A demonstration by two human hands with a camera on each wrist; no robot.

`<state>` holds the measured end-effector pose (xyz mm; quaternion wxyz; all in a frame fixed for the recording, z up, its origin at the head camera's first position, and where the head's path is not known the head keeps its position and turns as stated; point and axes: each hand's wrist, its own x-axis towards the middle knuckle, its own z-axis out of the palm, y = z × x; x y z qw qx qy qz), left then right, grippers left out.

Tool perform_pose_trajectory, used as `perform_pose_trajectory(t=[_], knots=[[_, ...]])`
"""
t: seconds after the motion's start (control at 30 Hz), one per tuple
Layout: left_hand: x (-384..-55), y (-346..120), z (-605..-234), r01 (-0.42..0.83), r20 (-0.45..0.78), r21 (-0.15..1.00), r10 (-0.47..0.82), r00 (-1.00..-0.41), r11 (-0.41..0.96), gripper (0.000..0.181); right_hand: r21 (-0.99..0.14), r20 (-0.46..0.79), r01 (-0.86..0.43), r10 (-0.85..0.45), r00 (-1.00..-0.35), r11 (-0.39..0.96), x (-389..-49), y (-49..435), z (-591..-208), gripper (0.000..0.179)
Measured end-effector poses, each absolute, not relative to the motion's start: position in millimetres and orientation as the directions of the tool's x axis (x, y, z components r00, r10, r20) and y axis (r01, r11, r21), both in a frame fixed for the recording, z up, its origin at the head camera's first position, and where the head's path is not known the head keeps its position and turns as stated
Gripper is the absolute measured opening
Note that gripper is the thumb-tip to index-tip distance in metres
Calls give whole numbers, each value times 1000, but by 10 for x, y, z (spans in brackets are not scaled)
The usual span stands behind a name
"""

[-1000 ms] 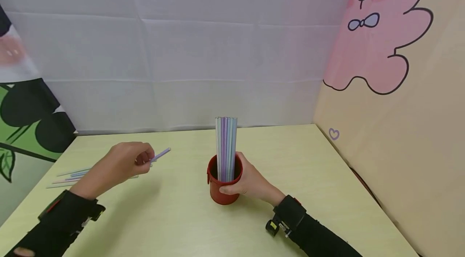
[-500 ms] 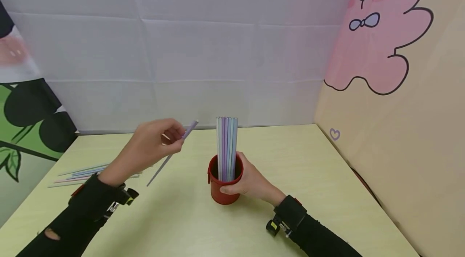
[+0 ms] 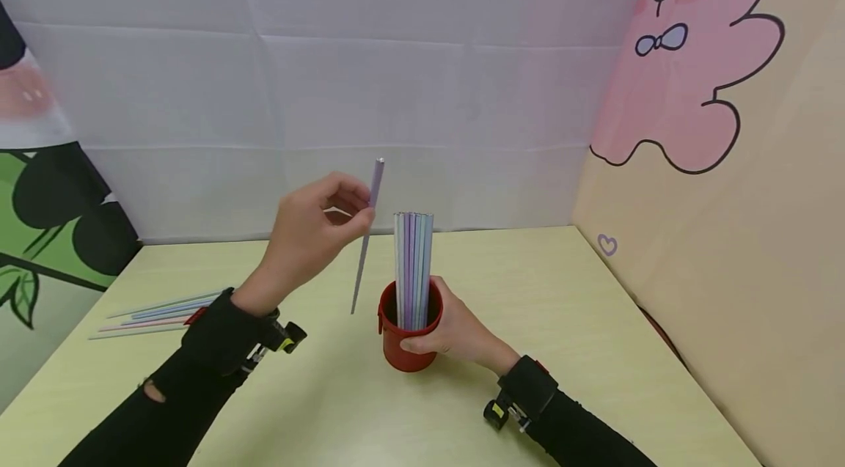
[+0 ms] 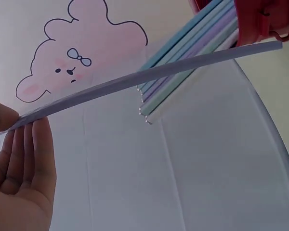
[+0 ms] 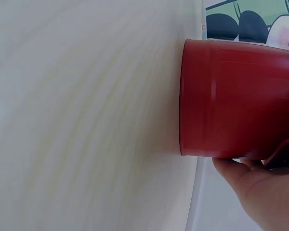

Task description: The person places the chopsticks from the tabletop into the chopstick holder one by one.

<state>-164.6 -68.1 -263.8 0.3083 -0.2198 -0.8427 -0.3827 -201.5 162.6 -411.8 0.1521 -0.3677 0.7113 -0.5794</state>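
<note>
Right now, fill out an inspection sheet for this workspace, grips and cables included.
Surface: pale wood-grain table.
Job's things: red bucket, upright, straw bundle standing inside; loose straws lying at left.
Clutter: nothing seen.
Grips: left grip pinches a purple straw outside the bucket; right grip holds the bucket.
Cables: nothing certain; a dark strip along the table's right edge is unclear.
Surroundings: pale backdrop; pink cartoon bear at right.

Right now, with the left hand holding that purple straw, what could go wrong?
The left hand pinches the purple straw in its upper half, so its free lower end could miss the red bucket. The standing straws fill part of the bucket's mouth and might block entry. If the right hand loosened, a knock could perhaps tip the bucket.
</note>
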Motion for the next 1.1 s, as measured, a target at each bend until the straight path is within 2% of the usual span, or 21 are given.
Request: perform_pose_trajectory(t=[0.23, 0.77, 0.93, 1.1], knots=[[-1689, -545, -2655, 608, 709, 548, 68, -702, 574, 15, -939, 192, -337, -700, -688, 73, -2027, 1622, -4128, 85], [-1760, -313, -2633, 636, 730, 575, 26, -683, 515, 14, -941, 209, -335, -702, -680, 44, -2029, 1608, -4136, 84], [-1821, -278, -2704, 630, 707, 613, 24, -707, 477, 13, -942, 201, -330, -703, -682, 51, -2029, 1621, -4131, 84], [-1872, -239, -2869, 577, 646, 664, 22, -763, 476, 14, -939, 206, -341, -705, -679, 54, -2016, 1639, -4116, 85]])
